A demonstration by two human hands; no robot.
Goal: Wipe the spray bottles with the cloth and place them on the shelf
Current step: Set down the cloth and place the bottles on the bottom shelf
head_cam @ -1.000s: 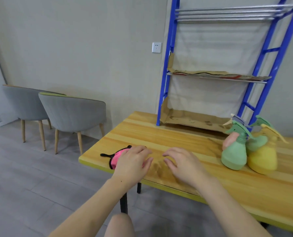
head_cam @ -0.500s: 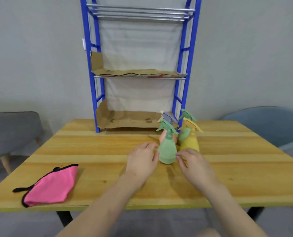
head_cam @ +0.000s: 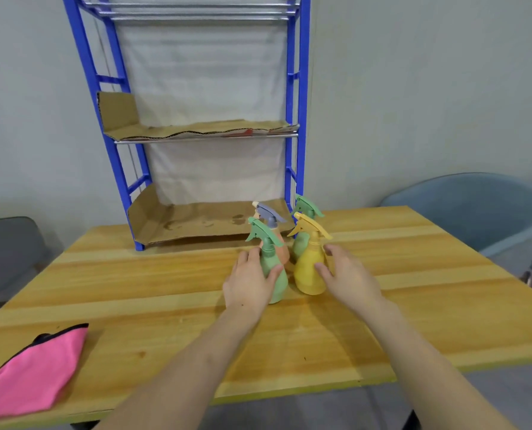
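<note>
From the head camera we see four spray bottles clustered on the desk (head_cam: pixel 134 290), just in front of the right foot of the blue shelf (head_cam: pixel 301 119). Our left hand (head_cam: pixel 249 283) is on the front green bottle (head_cam: pixel 274 283), its grip wrapped round the body, thumb across the near side and fingers at the far left. Our right hand (head_cam: pixel 348 277) is just beside the yellow bottle (head_cam: pixel 309 268) with its grip spread. Whether the thumb tip touches the plastic we cannot tell.

The step in hand, as we judge it, is picking a bottle for wiping. The pink cloth (head_cam: pixel 32 373) lies well apart at the desk's near left corner, so one hand should fetch it. We would lift the green bottle straight up, low on the body, because the peach bottle (head_cam: pixel 284 254) and the rear green bottle (head_cam: pixel 301 243) stand close behind and the trigger heads nearly overlap. A sideways pull could topple a neighbour.

The bottles are opaque, so we cannot tell what they hold. The shelf's two lower tiers each carry a cardboard liner (head_cam: pixel 196 225), the bottom one ring-stained. No bottle stands on either.
</note>
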